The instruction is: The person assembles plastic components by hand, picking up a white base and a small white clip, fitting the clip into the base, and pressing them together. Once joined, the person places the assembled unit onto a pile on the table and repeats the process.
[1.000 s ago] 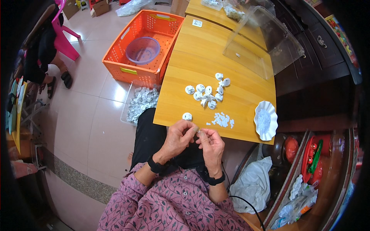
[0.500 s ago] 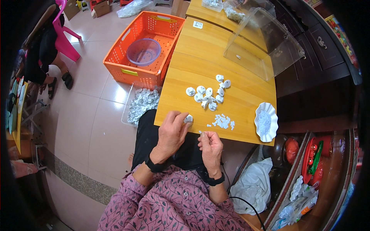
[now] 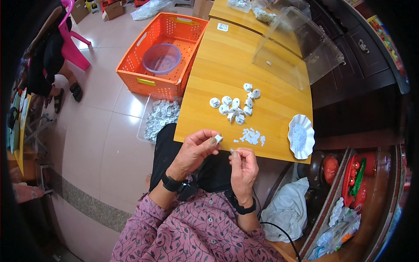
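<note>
At the table's near edge my left hand [image 3: 198, 148] pinches a white plastic piece [image 3: 218, 139] between thumb and fingers. Close by on its right, my right hand [image 3: 243, 168] is closed on a tiny pale plastic part [image 3: 232, 150] at its fingertips. The two held parts are apart. Beyond them a loose group of round white plastic pieces [image 3: 235, 103] lies on the yellow wooden table [image 3: 200, 78]. A small heap of pale plastic bits [image 3: 251, 136] lies nearer, and a white scalloped dish [image 3: 309, 146] at the right holds more of them.
Left of the table stands an orange crate [image 3: 131, 70] with a purple basin [image 3: 161, 59] inside. Below it, a clear tub [image 3: 161, 115] holds many white pieces. A clear plastic box [image 3: 283, 52] sits at the table's far right. Another person [image 3: 48, 65] is at far left.
My left hand has turned, raising the white piece and tilting it toward the right hand. My right hand has shifted slightly right with its tiny part.
</note>
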`<state>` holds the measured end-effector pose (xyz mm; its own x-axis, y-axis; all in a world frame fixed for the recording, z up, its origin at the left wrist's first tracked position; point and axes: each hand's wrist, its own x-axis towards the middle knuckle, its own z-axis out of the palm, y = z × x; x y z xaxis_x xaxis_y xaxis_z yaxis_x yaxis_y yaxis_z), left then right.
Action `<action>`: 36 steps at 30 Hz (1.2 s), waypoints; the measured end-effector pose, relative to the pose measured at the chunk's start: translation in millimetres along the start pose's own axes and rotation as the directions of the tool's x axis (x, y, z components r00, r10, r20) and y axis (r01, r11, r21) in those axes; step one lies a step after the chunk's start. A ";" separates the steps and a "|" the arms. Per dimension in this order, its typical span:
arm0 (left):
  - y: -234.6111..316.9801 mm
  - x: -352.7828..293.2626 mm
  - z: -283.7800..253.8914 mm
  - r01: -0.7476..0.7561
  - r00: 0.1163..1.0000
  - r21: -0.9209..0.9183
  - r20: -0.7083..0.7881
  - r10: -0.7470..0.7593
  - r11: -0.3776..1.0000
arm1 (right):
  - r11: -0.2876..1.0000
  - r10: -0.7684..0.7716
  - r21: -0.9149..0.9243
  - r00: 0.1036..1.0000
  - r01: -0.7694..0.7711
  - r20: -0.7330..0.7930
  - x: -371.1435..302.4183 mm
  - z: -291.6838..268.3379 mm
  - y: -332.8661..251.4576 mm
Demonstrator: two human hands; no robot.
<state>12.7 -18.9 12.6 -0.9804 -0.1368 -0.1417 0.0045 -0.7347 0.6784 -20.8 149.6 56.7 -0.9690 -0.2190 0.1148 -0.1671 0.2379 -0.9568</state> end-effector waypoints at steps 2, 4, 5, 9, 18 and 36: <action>-2.2 -3.7 0.2 0.053 0.998 -0.205 0.044 -0.045 0.977 | 0.987 -0.116 -0.110 0.993 0.117 0.018 1.4 0.0 -15.7; -4.5 -6.3 4.1 0.101 0.992 -0.399 0.105 -0.064 0.911 | 0.948 -0.228 -0.220 0.973 0.232 0.044 4.4 1.2 -25.0; -6.6 -6.8 3.7 0.103 0.992 -0.400 0.106 -0.065 0.911 | 0.909 -0.309 -0.276 0.950 0.311 0.051 5.7 2.2 -26.2; -13.7 -7.8 0.5 0.156 0.983 -0.428 0.154 -0.098 0.890 | 0.871 -0.369 -0.319 0.926 0.373 0.073 4.7 5.4 -24.5; -16.2 -10.8 -0.8 0.150 0.983 -0.375 0.158 -0.096 0.915 | 0.895 -0.302 -0.316 0.949 0.315 0.090 1.7 9.5 -24.6; -14.2 -13.0 0.0 0.093 0.989 -0.230 0.137 -0.062 0.969 | 0.872 -0.335 -0.340 0.935 0.354 0.115 3.0 9.7 -23.4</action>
<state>25.4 -6.7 4.8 -0.9965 0.0015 -0.0831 -0.0412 -0.8774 0.4780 -18.0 134.2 76.9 -0.8293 -0.3932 0.3970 -0.5502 0.4513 -0.7026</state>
